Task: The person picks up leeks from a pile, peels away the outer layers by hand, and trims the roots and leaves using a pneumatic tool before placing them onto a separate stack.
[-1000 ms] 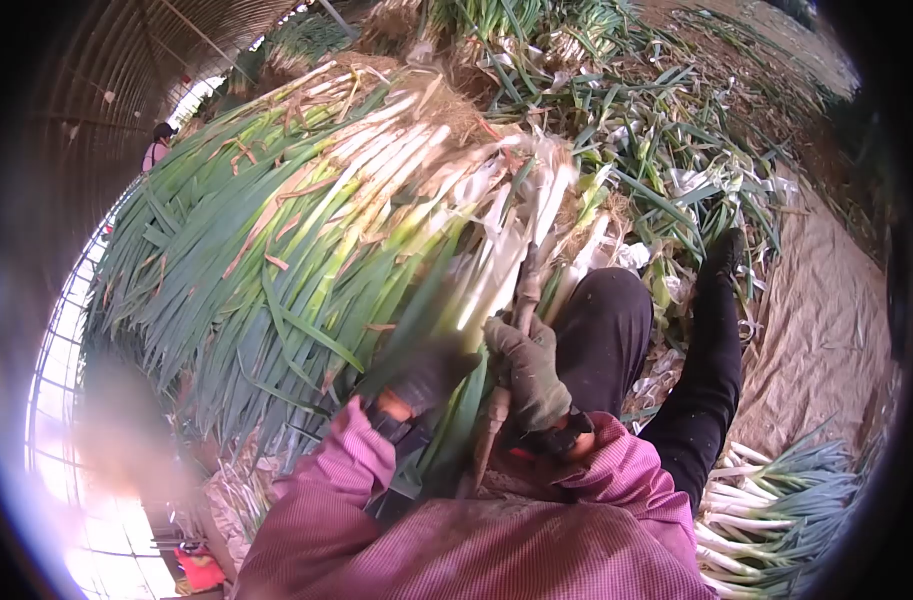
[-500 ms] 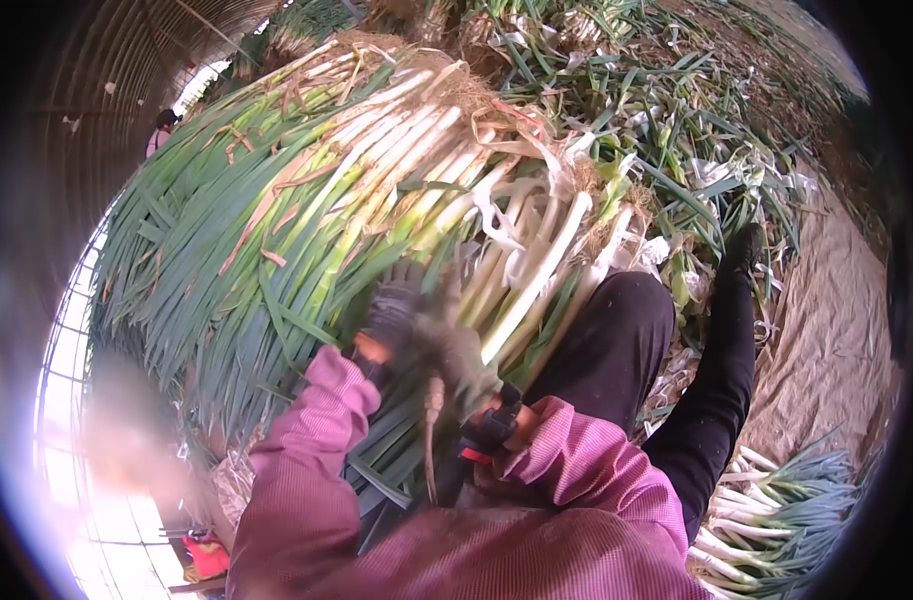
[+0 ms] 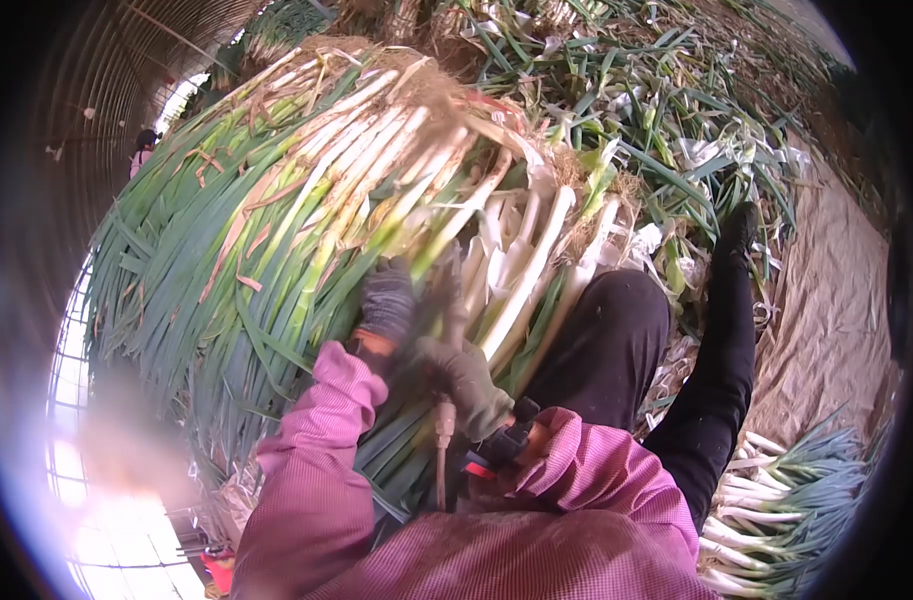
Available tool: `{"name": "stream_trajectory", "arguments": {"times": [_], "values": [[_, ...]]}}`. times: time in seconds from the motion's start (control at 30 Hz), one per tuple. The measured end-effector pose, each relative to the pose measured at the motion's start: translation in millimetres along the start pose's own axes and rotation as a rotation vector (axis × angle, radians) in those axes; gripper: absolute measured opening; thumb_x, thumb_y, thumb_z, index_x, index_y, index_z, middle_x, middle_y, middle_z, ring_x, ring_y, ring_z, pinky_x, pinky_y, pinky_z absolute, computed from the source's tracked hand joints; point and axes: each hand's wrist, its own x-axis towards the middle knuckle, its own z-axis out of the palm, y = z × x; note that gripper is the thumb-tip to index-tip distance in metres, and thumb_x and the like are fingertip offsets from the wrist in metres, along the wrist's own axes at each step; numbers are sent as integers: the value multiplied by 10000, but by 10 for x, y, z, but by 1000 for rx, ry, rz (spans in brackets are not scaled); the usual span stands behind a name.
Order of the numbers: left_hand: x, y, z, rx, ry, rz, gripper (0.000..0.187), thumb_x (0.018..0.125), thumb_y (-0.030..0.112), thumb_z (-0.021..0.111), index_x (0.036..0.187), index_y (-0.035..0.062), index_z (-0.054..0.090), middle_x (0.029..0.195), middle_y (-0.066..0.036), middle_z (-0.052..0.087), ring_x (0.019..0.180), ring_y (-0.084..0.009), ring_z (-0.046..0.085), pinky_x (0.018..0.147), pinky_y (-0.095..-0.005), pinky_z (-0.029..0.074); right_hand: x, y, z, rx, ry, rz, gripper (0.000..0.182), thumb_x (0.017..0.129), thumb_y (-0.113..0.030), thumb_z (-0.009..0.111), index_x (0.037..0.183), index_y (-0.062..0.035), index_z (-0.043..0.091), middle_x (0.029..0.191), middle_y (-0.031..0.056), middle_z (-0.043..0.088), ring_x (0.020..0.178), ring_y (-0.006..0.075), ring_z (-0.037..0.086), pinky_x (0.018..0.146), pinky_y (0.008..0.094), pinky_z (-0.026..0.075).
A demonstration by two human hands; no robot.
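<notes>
A big heap of long green onions [image 3: 306,210] lies before me, roots toward the upper right and leaves toward the lower left. My left hand [image 3: 388,300], in a dark glove, curls its fingers around the stem of a green onion [image 3: 473,208] at the heap's near edge. My right hand [image 3: 468,385], in a grey-green glove, is closed on what looks like an air gun [image 3: 456,305], its nozzle blurred and pointing away from me. A thin hose with a fitting [image 3: 443,425] hangs below that hand. Whiter, peeled stems [image 3: 531,275] lie to its right.
Stripped leaves and skins [image 3: 656,130] cover the ground at the upper right. Cleaned green onions [image 3: 756,510] lie at the lower right beside a brown sheet [image 3: 826,310]. My bent leg [image 3: 606,330] borders the peeled stems. Another person [image 3: 143,150] is far off at the left.
My left hand's fingers have gone from spread to curled around a stem. My right hand has shifted slightly with the air gun. The whole view has moved a little.
</notes>
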Motion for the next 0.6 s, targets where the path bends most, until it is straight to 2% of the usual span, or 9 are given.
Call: {"name": "stream_trajectory", "arguments": {"times": [0.03, 0.07, 0.17, 0.27, 0.37, 0.43, 0.5, 0.57, 0.6], "values": [[-61, -3, -71, -31, -44, -22, 218, 798, 205, 568, 966, 72, 526, 950, -131, 576, 941, -298, 582, 758, -402, 481, -29, -17, 18, -9, 27, -4, 207, 796, -225, 703, 870, -43, 634, 693, -1, 554, 566, 100, 506, 499, 248, 404], [-107, 22, -153, -17, -180, -118, 201, 796, 188, 572, 958, 78, 525, 953, -126, 581, 939, -299, 585, 750, -400, 487, -44, -15, 31, -20, 53, -4, 205, 801, -221, 698, 875, -42, 631, 689, -2, 551, 565, 102, 505, 499, 248, 404], [-293, -121, 110, 23, -150, -47, 225, 814, 186, 560, 998, 63, 522, 973, -138, 576, 943, -308, 579, 727, -405, 492, -37, 28, 51, 18, -7, -42, 199, 811, -212, 693, 877, -37, 623, 683, -2, 546, 565, 106, 503, 499, 245, 404], [-421, -58, 247, 103, -88, -1, 300, 807, 191, 567, 1061, 41, 516, 1022, -159, 555, 981, -320, 558, 750, -432, 482, -316, -76, 167, -95, 116, 81, 259, 838, -227, 697, 901, -8, 573, 654, 20, 519, 479, 120, 466, 432, 266, 380], [-315, -9, -15, 40, -231, 3, 382, 800, 225, 578, 1112, 19, 503, 1081, -175, 532, 1029, -330, 533, 788, -462, 462, -555, -70, 211, -166, 9, 335, 283, 831, -247, 714, 882, -4, 579, 637, 27, 513, 446, 127, 457, 402, 272, 381], [-263, -79, 139, 70, -244, 25, 423, 813, 268, 579, 1136, 8, 495, 1124, -179, 521, 1062, -333, 518, 825, -474, 443, -433, 222, 172, -187, 20, 286, 287, 823, -258, 733, 829, -12, 585, 615, 22, 500, 446, 126, 438, 417, 287, 367], [-282, -159, 339, 150, -255, 83, 446, 834, 273, 574, 1175, -1, 483, 1161, -183, 519, 1084, -337, 517, 833, -479, 439, -437, 207, 196, -234, 63, 298, 292, 821, -259, 737, 808, -10, 585, 606, 20, 496, 442, 127, 424, 422, 296, 356], [-319, -339, 789, 141, -53, 83, 480, 816, 286, 608, 1190, 5, 500, 1135, -195, 548, 1046, -337, 553, 822, -465, 454, -427, 219, 153, -212, 26, 245, 289, 820, -254, 737, 801, -11, 583, 618, 23, 504, 453, 132, 420, 429, 310, 348], [-263, -319, 722, 135, 50, 88, 497, 807, 292, 625, 1197, 8, 509, 1121, -201, 562, 1027, -337, 570, 816, -458, 462, -421, 200, 139, -198, 9, 214, 287, 819, -252, 737, 798, -11, 582, 624, 24, 508, 458, 134, 417, 433, 317, 344]]}}
